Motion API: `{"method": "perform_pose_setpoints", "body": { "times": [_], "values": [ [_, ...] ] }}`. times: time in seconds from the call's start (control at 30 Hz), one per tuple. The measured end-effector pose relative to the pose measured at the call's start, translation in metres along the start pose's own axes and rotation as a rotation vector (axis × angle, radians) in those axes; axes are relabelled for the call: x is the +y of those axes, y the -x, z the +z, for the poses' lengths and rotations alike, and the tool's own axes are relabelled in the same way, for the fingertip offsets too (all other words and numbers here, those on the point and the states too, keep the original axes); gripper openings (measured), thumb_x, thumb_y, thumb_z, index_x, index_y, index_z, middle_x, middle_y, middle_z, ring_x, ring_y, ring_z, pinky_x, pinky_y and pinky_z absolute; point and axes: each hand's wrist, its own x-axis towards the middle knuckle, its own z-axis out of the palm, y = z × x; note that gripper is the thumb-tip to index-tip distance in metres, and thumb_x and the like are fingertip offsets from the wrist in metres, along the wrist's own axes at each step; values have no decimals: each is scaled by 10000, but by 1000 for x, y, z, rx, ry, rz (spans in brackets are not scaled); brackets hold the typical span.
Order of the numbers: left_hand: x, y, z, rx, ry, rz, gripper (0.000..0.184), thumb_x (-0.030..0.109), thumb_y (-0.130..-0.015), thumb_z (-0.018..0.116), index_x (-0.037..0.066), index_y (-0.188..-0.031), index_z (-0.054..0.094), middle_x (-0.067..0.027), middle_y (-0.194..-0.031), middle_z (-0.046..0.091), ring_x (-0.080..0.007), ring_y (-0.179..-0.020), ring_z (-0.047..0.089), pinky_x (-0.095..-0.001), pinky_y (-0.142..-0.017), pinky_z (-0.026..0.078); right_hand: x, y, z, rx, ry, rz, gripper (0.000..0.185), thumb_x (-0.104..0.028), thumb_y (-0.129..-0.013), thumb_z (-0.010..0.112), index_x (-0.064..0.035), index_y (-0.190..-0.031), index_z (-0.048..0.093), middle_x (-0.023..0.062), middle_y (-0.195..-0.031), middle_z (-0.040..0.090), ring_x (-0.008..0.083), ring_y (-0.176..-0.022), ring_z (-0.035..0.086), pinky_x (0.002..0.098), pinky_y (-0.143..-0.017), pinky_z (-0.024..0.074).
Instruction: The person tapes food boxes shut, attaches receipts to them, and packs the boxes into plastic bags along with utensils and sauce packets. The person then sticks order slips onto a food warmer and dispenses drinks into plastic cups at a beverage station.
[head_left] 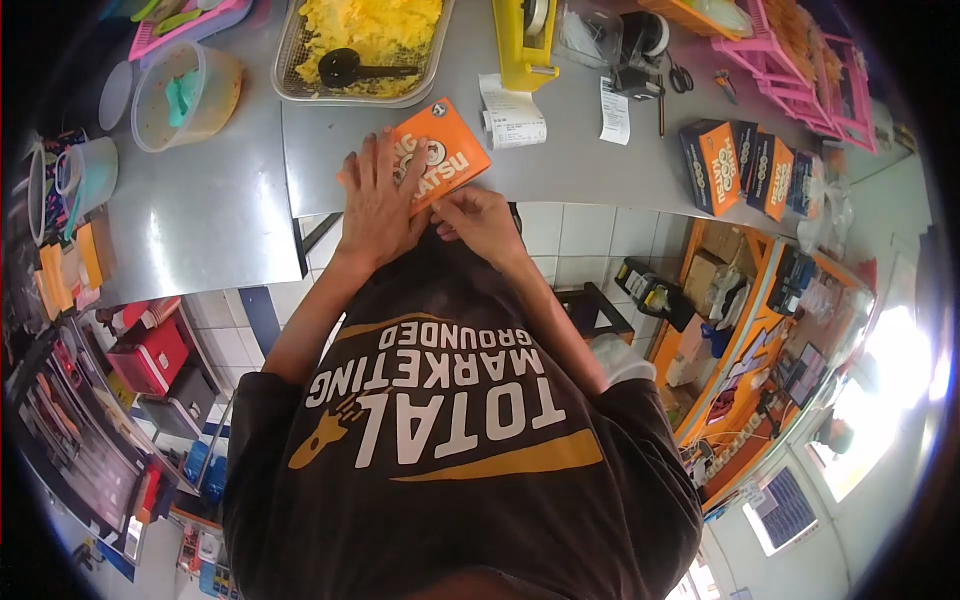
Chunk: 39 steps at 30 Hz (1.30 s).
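Observation:
An orange cardboard box (pixel 455 140) with white lettering lies at an angle near the front edge of the metal table (pixel 230 230). My left hand (pixel 380 195) rests flat on its left part, fingers stretched out, covering some of the print. At the box's near edge, my right hand (pixel 480 222) has curled fingers, with thumb and fingertips pinched against the cardboard; the exact hold is partly hidden. Just behind the box stands a metal tray (pixel 283 60) of yellow food, a black spoon (pixel 365 69) lying in it.
Printed receipts (pixel 615 112) lie beyond the box, near a yellow tape dispenser (pixel 522 60). Several orange and black boxes (pixel 712 165) stand at the right, below pink baskets (pixel 790 75). A plastic tub (pixel 210 115) and scissors (pixel 681 78) are also on the table.

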Motion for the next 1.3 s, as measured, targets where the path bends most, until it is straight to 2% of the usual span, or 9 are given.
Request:
{"method": "perform_pose_setpoints", "body": {
  "times": [0.17, 0.27, 0.43, 0.53, 0.73, 0.87, 1.03, 1.2, 1.3],
  "values": [
    [0, -1, 1, -1, 16, 14, 979, 331, -810, 775, 131, -1626, 272, -305, -1607, 197, -525, -1417, 292, -658, -1127, 275, 3, -8, 3, 61, 68, 109, 242, -193, -989, 722, 46, -1032, 721, 80, -847, 738, 111, -709, 692, 261, -672, 593],
    [1, -3, -5, -36, 29, 11, 981, 330, -809, 777, 131, -1626, 272, -306, -1606, 197, -526, -1418, 290, -657, -1127, 276, 16, -14, -9, 2, 140, -80, 225, -200, -990, 724, 22, -1025, 743, 55, -826, 736, 100, -712, 687, 267, -676, 586],
    [4, -6, -6, -19, 65, 16, 964, 302, -784, 777, 114, -1606, 310, -293, -1585, 237, -511, -1424, 289, -650, -1127, 268, 16, -30, -31, 28, 619, -748, 219, -216, -849, 806, -92, -1027, 775, 136, -899, 743, 309, -782, 719, 392, -748, 584],
    [10, -14, -13, 21, 78, 50, 1010, 354, -736, 799, 123, -1600, 329, -292, -1528, 316, -501, -1404, 325, -623, -1119, 291, 39, -53, -54, 88, 952, -1082, 199, -305, -894, 709, -124, -976, 723, 96, -835, 687, 288, -777, 699, 417, -711, 570],
    [15, -16, 5, 69, 102, -73, 1083, 313, -699, 832, 112, -1621, 302, -325, -1400, 426, -484, -1300, 415, -587, -1092, 327, 6, 20, -117, 202, 1065, -731, 205, -300, -899, 719, -101, -859, 691, 79, -852, 672, 296, -784, 698, 430, -677, 567],
    [83, -5, -16, 186, 140, 14, 1072, 268, -700, 826, 73, -1613, 298, -298, -1399, 430, -497, -1292, 421, -579, -1101, 337, 3, 100, -265, 739, 873, -704, 128, -197, -929, 719, -70, -913, 724, 97, -831, 702, 275, -679, 704, 393, -604, 547],
    [243, -69, -3, 77, 296, -28, 1053, 281, -737, 834, 59, -1613, 294, -283, -1388, 434, -467, -1277, 431, -561, -1091, 346, 6, 188, -528, 1324, 812, -344, 116, -182, -921, 702, -80, -961, 737, 114, -808, 725, 277, -657, 703, 387, -639, 554],
    [390, -154, 77, 195, 481, -295, 1043, 144, -744, 870, 75, -1609, 289, -276, -1349, 462, -427, -1267, 478, -517, -1080, 386, -27, 230, -800, 1499, 856, -399, 176, -203, -931, 690, -46, -996, 736, 160, -836, 748, 290, -747, 746, 391, -691, 567],
    [430, -179, 114, 238, 331, -618, 1016, 381, -756, 902, 75, -1559, 360, -311, -1234, 536, -464, -1138, 581, -544, -975, 476, -49, 252, -893, 1548, 870, -402, 186, -213, -930, 690, -45, -991, 742, 159, -858, 758, 296, -785, 751, 395, -725, 570]
  ]
}}
